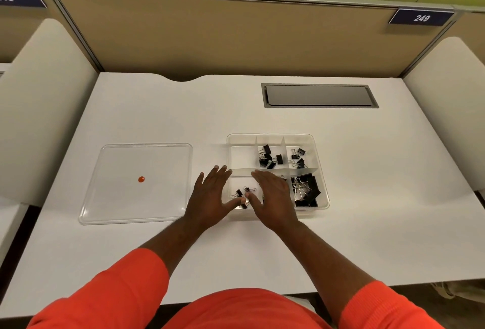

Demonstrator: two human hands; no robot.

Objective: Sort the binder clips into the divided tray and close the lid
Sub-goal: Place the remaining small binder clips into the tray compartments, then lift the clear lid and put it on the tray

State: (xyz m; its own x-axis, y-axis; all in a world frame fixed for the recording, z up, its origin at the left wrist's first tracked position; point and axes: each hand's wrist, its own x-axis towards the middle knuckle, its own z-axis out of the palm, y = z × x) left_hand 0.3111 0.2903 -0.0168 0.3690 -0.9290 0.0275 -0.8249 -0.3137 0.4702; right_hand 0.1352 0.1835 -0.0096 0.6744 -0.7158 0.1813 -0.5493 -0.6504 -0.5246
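Hands, left (210, 197) and right (273, 197), flat and empty over tray (321, 171); clips (304, 189) look sorted, next fetch lid (110, 197).

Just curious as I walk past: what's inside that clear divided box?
The divided tray holds black binder clips: small ones in two far compartments and near-left, larger ones near-right. The far-left compartment looks empty. The right hand covers the near-middle compartment.
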